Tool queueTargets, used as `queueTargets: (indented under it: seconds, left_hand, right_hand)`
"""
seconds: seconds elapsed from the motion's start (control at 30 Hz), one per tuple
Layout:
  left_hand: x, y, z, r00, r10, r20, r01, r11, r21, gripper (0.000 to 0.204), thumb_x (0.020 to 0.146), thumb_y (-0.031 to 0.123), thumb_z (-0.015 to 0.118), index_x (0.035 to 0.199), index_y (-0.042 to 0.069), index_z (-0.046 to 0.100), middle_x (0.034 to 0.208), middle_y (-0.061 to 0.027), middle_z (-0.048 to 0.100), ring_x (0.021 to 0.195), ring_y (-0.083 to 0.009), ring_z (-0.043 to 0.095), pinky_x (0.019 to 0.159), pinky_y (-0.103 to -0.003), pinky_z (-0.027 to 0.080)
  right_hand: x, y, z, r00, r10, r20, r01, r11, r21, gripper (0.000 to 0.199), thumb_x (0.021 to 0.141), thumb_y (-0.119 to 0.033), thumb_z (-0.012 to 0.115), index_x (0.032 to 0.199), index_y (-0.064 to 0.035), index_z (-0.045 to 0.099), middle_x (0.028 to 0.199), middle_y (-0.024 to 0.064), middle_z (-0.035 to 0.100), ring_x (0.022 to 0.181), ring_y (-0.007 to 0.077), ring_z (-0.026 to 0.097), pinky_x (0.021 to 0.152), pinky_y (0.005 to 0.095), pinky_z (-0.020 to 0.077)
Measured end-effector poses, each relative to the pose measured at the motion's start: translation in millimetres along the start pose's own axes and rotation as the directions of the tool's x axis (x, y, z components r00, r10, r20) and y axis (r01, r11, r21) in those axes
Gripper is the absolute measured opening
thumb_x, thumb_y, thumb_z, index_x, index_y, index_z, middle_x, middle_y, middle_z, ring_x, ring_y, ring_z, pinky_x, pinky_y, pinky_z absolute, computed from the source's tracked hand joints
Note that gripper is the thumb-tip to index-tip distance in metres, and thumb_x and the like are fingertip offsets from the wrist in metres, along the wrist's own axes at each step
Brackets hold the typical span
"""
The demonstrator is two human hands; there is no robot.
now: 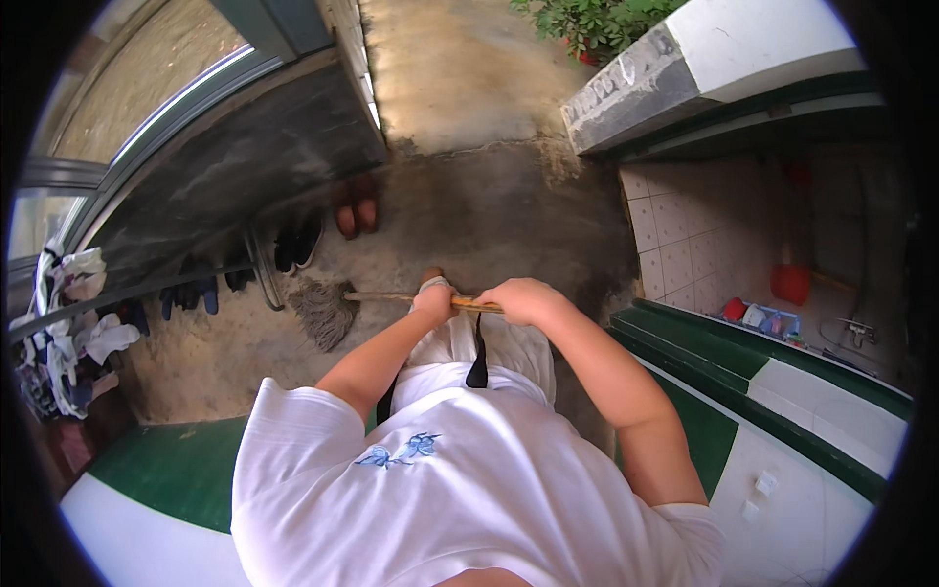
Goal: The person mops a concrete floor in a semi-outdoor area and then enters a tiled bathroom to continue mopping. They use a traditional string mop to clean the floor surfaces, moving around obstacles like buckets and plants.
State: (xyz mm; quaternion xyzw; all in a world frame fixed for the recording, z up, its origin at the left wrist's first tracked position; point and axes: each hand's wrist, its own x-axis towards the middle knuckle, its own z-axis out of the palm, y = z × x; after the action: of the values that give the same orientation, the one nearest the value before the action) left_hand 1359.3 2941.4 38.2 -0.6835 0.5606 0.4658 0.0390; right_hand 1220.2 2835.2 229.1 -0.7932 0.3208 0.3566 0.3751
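Both my hands grip the wooden handle of a mop (386, 296) held crosswise in front of my waist. My left hand (434, 303) is wrapped round the handle on the side nearer the mop head. Farther right, at the handle's other end, my right hand (519, 299) is closed on it. The grey string mop head (326, 312) is to the left, over the concrete floor; whether it touches the floor I cannot tell. A dark cord (478, 360) hangs at the waist of my light trousers, below the handle.
Several shoes (297, 245) and brown slippers (356, 216) line the left wall by a metal rack (262, 269). Clothes (73, 338) hang at far left. On the right, a green-edged sill (685, 342) borders a tiled recess with a red bucket (790, 284). A leafy plant (606, 24) stands ahead.
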Motion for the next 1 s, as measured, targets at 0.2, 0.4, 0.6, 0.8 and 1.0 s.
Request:
queueTargets:
  seconds: [0.2,0.4,0.6,0.8,1.0]
  left_hand:
    - [14,17,28,0.989,-0.015,-0.146,0.007,0.998,-0.057,0.033,0.061,0.023,0.072,0.090,0.012,0.063,0.094,-0.0117,0.062,0.090,-0.0293,0.058,0.077,-0.039,0.047]
    - [43,92,76,0.983,-0.077,-0.168,0.073,0.997,-0.031,0.032,0.063,0.022,0.072,0.093,0.012,0.064,0.092,-0.0108,0.063,0.089,-0.0280,0.060,0.075,-0.039,0.049]
    - [82,242,111,0.997,0.002,-0.080,0.007,0.993,0.115,0.032,0.062,0.024,0.071,0.092,0.014,0.065,0.093,-0.0090,0.064,0.090,-0.0271,0.059,0.076,-0.038,0.049]
    - [138,395,144,0.937,0.344,0.060,-0.349,0.924,0.155,0.031,0.063,0.023,0.071,0.092,0.015,0.065,0.091,-0.0097,0.063,0.089,-0.0280,0.059,0.075,-0.039,0.048]
    - [165,517,190,0.717,0.626,0.307,-0.694,0.684,0.225,0.026,0.063,0.022,0.068,0.086,0.012,0.061,0.085,-0.0122,0.059,0.085,-0.0308,0.057,0.068,-0.042,0.045]
  right_hand:
    - [0,36,7,0.996,-0.015,0.091,0.023,0.996,-0.087,0.057,0.076,0.004,0.046,0.123,-0.0284,0.051,0.108,0.0092,0.060,0.097,0.0277,0.058,0.081,0.0395,0.0465]
    - [-40,133,23,0.995,-0.043,0.086,0.047,0.998,-0.044,0.053,0.082,-0.003,0.042,0.122,-0.0362,0.050,0.107,0.0095,0.060,0.095,0.0281,0.059,0.080,0.0394,0.0466]
    - [-123,280,40,0.998,-0.029,-0.058,0.036,0.992,0.119,0.058,0.074,0.003,0.048,0.120,-0.0332,0.053,0.108,0.0072,0.060,0.098,0.0271,0.057,0.080,0.0393,0.0465]
    - [-246,375,47,0.940,0.309,-0.147,-0.248,0.912,0.327,0.053,0.074,0.002,0.050,0.115,-0.0306,0.057,0.105,0.0068,0.061,0.095,0.0270,0.058,0.078,0.0383,0.0474]
    - [-329,423,130,0.756,0.570,-0.321,-0.335,0.759,0.557,0.050,0.075,0.000,0.048,0.115,-0.0289,0.057,0.097,0.0093,0.063,0.088,0.0290,0.060,0.075,0.0394,0.0470]
